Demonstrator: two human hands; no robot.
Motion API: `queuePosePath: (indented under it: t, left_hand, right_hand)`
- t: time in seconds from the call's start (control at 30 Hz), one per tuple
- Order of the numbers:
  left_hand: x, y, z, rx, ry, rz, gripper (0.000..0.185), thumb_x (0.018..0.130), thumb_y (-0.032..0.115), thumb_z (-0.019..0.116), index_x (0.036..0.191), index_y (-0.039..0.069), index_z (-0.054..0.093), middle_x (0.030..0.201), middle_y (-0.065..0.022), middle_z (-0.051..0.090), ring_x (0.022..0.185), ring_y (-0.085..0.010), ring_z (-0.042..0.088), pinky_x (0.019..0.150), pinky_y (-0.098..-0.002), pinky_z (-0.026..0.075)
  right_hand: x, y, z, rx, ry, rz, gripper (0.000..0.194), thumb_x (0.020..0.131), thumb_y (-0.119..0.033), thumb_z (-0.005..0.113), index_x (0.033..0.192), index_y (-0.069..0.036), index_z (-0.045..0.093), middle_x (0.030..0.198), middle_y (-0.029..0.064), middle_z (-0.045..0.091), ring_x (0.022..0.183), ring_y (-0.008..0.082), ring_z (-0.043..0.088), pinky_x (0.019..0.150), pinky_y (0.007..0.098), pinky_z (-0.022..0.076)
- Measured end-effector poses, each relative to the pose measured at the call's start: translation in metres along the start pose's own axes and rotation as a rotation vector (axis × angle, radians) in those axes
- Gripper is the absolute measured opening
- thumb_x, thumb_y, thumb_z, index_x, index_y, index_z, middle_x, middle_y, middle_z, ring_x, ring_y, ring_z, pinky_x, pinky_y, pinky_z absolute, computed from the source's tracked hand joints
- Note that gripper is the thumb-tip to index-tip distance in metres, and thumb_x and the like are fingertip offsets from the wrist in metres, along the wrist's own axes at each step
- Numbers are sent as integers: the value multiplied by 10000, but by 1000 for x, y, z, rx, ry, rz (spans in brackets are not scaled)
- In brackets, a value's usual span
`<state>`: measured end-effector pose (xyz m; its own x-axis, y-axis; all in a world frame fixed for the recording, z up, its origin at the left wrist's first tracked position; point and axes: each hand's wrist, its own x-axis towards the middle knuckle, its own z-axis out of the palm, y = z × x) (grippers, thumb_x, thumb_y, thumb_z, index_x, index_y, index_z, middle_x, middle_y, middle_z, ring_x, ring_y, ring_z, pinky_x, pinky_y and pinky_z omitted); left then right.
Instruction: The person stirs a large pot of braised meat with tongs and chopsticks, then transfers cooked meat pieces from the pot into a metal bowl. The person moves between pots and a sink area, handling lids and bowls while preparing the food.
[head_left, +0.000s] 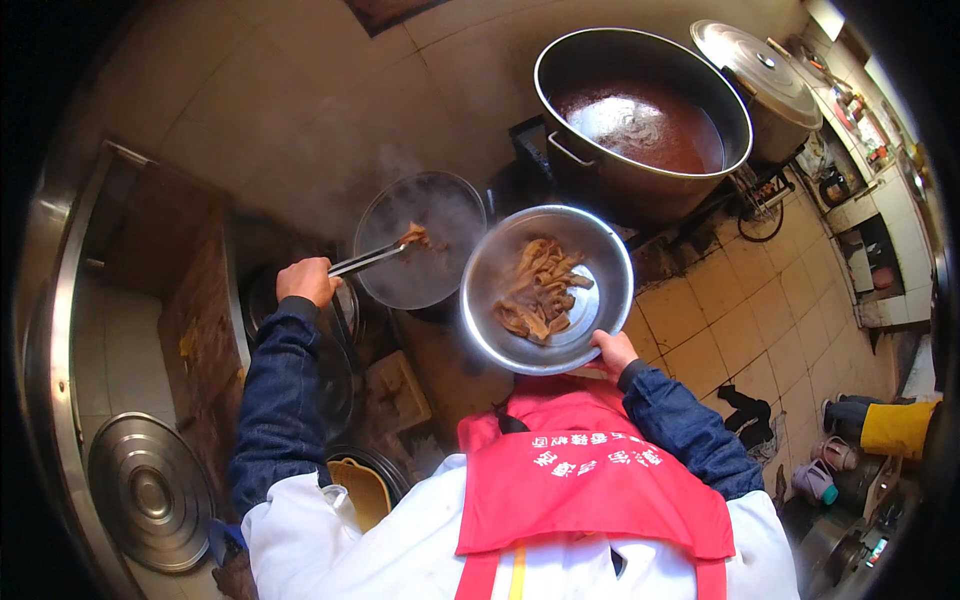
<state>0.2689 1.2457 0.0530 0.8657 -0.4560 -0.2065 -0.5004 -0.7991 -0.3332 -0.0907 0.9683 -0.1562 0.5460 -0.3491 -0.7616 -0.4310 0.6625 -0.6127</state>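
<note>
My left hand (306, 282) grips a pair of metal tongs (366, 260). Brown strips of cooked food (415, 234), perhaps meat, are pinched at their tips above a round steaming pot (421, 274). With my right hand (615, 352) I hold the rim of a wide stainless steel bowl (598, 307), to the right of that pot. Inside the bowl, mostly on its left side, lies a heap of similar brown strips (541, 289). Steam blurs what the pot contains.
A large pot (652, 191) of reddish-brown liquid stands beyond the bowl, beside another pot with a metal lid (750, 71). Another round lid (154, 491) leans at lower left. A yellow basket (360, 491) sits near my left side. A person in yellow (896, 430) is at far right.
</note>
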Motion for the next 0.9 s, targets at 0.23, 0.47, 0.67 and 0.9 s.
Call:
queuePosePath:
  t: [0.23,0.47,0.67,0.9]
  left_hand:
    - [-20,-6,-5,-105,23,-29,283,814,376,683,981,150,715,951,-116,700,922,-308,658,803,-412,505]
    - [-64,12,-32,-217,88,193,287,801,382,685,960,145,712,866,-125,692,832,-322,659,713,-433,510]
    - [-76,59,1,-231,-62,355,347,811,414,686,989,116,674,900,-137,692,867,-333,659,755,-442,506]
    - [-6,23,59,-183,-71,49,339,836,385,671,1002,90,672,970,-144,696,933,-328,658,788,-439,510]
  right_hand:
    - [8,8,-4,-19,25,33,328,840,-131,498,1116,31,570,995,135,666,782,258,679,678,375,573]
    - [8,5,-3,3,11,35,312,832,-104,495,1101,43,552,1001,146,654,781,272,680,639,387,592]
    - [8,3,-2,-47,31,14,304,824,-99,495,1086,47,547,950,144,646,752,270,680,609,356,596]
    - [6,2,-2,-31,17,-32,322,820,-99,487,1103,52,520,898,138,641,669,249,673,535,311,582]
